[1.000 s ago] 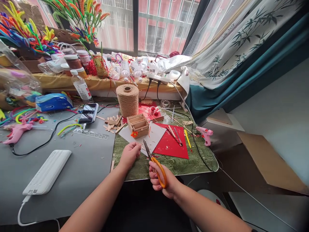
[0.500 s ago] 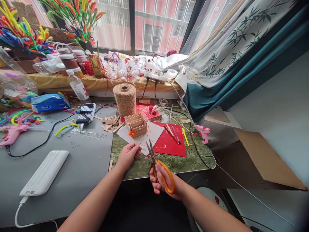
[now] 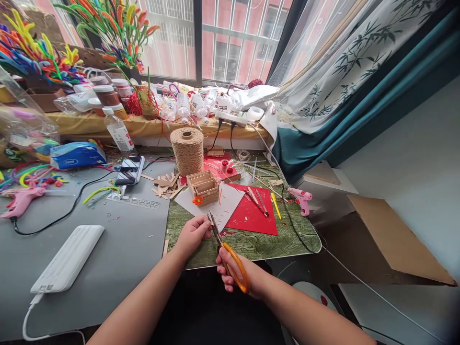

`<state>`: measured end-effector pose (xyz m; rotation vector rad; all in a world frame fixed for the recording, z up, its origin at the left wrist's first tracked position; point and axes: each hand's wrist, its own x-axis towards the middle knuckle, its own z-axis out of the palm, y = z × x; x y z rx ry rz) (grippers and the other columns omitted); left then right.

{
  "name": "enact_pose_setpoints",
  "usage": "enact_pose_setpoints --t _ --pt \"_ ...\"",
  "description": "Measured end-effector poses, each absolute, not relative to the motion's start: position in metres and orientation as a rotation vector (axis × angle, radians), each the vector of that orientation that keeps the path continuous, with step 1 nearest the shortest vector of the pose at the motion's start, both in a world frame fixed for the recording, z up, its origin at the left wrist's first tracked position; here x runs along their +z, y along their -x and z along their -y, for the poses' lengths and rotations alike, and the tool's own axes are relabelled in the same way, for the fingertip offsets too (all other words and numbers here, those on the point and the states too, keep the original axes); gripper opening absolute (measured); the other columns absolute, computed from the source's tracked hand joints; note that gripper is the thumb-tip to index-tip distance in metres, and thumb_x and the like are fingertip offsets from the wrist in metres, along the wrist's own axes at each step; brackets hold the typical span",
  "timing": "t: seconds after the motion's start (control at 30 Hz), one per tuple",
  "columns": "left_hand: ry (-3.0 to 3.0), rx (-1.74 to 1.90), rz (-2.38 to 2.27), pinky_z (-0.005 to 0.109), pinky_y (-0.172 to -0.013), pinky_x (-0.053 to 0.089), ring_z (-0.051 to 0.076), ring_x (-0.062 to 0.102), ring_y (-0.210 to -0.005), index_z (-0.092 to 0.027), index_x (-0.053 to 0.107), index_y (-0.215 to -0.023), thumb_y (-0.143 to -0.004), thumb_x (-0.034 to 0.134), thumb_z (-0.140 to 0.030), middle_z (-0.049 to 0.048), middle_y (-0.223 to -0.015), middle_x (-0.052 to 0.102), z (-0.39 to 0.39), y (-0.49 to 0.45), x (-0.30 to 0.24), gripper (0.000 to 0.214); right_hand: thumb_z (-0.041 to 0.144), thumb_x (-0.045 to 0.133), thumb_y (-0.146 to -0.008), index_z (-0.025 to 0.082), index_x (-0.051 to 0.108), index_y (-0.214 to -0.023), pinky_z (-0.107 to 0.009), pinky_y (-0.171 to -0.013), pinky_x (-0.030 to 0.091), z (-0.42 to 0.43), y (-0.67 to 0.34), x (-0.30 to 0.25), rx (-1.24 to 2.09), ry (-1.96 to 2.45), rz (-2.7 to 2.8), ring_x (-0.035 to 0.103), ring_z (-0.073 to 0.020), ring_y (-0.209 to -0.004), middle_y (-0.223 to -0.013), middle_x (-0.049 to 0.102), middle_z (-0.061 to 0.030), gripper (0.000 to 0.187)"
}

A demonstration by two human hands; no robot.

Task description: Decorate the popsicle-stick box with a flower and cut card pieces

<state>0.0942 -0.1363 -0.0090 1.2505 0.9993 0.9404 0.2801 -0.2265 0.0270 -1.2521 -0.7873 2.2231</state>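
Observation:
My right hand (image 3: 230, 275) grips a pair of scissors (image 3: 235, 263) by its orange handles, the blades pointing up and left. The blade tips reach the fingertips of my left hand (image 3: 194, 235). Those fingers are pinched together on something too small to make out. Just beyond lies a white sheet of paper (image 3: 230, 197) with small scraps on it. On the paper stands a little wooden box (image 3: 206, 189) with dividers and an orange flower at its front corner.
Right of the paper, a red sheet (image 3: 257, 223) carries a pen and sticks, near a yellow pen (image 3: 276, 206) and a pink glue gun (image 3: 302, 199). A twine spool (image 3: 187, 153) stands behind the box. Wooden sticks (image 3: 167, 184), a phone (image 3: 130, 170) and a power bank (image 3: 68, 258) lie left.
The scissors in my right hand have moved left, bringing the blades to the left fingertips, and they look more closed. My left hand stays nearly in place. The view has shifted slightly.

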Motion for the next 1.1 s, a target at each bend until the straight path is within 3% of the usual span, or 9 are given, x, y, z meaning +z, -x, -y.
enact_pose_setpoints --t 0.37,0.63,0.83,0.93,1.1 --pt "-1.249 0.940 -0.986 0.026 -0.063 0.034 0.012 0.046 -0.058 -0.018 0.059 -0.077 -0.096 0.059 -0.047 -0.0028 -0.059 0.058 0.136 -0.093 -0.007 0.035 0.082 0.061 -0.083 0.024 0.045 -0.096 -0.018 -0.041 0.034 0.228 -0.271 0.018 2.199 1.287 0.692 0.031 -0.0033 -0.043 -0.065 0.043 0.0111 0.062" --pt "-1.214 0.960 -0.999 0.026 -0.060 0.032 0.012 0.043 -0.055 -0.019 0.059 -0.076 -0.095 0.060 -0.046 -0.0030 -0.056 0.057 0.135 -0.093 -0.013 0.034 0.082 0.059 -0.084 0.024 0.044 -0.096 -0.018 -0.041 0.034 0.226 -0.270 0.014 2.205 1.299 0.697 0.031 -0.0037 -0.042 -0.065 0.043 0.0110 0.062" --pt "-1.176 1.005 -1.004 0.026 -0.059 0.032 0.011 0.041 -0.053 -0.019 0.054 -0.071 -0.094 0.060 -0.042 -0.0045 -0.053 0.052 0.136 -0.092 -0.012 0.033 0.085 0.062 -0.080 0.024 0.046 -0.099 -0.020 -0.044 0.039 0.228 -0.275 0.018 2.188 1.251 0.814 0.039 -0.0046 -0.046 -0.072 0.051 0.0087 0.066" --pt "-1.159 1.037 -1.005 0.025 -0.058 0.031 0.011 0.040 -0.052 -0.020 0.051 -0.069 -0.093 0.061 -0.040 -0.0051 -0.052 0.049 0.135 -0.092 -0.013 0.033 0.084 0.056 -0.085 0.023 0.048 -0.101 -0.023 -0.046 0.041 0.230 -0.277 0.016 2.133 1.247 0.969 0.046 -0.0068 -0.048 -0.077 0.058 0.0047 0.064" --pt "-1.166 1.005 -1.005 0.026 -0.057 0.029 0.011 0.037 -0.052 -0.020 0.051 -0.070 -0.093 0.060 -0.038 -0.0055 -0.051 0.047 0.134 -0.092 -0.017 0.031 0.084 0.049 -0.088 0.023 0.049 -0.101 -0.024 -0.047 0.041 0.232 -0.278 0.012 2.108 1.281 1.032 0.046 -0.0074 -0.046 -0.073 0.058 0.0047 0.063"
